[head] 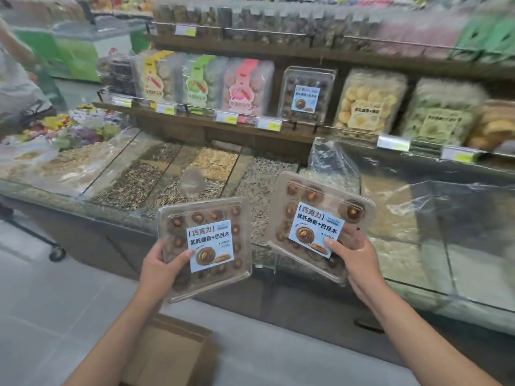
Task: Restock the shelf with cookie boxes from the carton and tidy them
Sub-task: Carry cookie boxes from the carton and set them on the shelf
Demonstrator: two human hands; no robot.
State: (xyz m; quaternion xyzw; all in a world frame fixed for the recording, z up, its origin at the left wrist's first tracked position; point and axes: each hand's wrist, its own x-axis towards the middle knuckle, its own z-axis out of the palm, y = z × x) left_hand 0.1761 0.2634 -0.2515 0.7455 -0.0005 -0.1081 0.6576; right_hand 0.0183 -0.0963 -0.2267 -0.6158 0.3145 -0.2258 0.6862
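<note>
1. Each box is held by one corner only. The left hand (160,263) grips the lower left corner of the left box (206,246), thumb over the lid. The right hand (354,254) grips the lower right corner of the right box (317,227), which is tilted. I judge that the smooth clear plastic could pivot or slip out of such a grip and drop.
2. The shelf (250,126) lies beyond the glass-topped counter (418,291), so the reach is long. A careless push could topple the matching box (306,93) that stands upright there.
3. Both held boxes are clear lidded trays of dark round cookies, each topped with a nut, under a pale blue label.
4. The carton (172,355) sits open on the floor below the hands. The part in view shows no boxes.
5. The counter's bins hold loose seeds and nuts. Neighbouring shelf packs hold pale, pink and green cookies.
</note>
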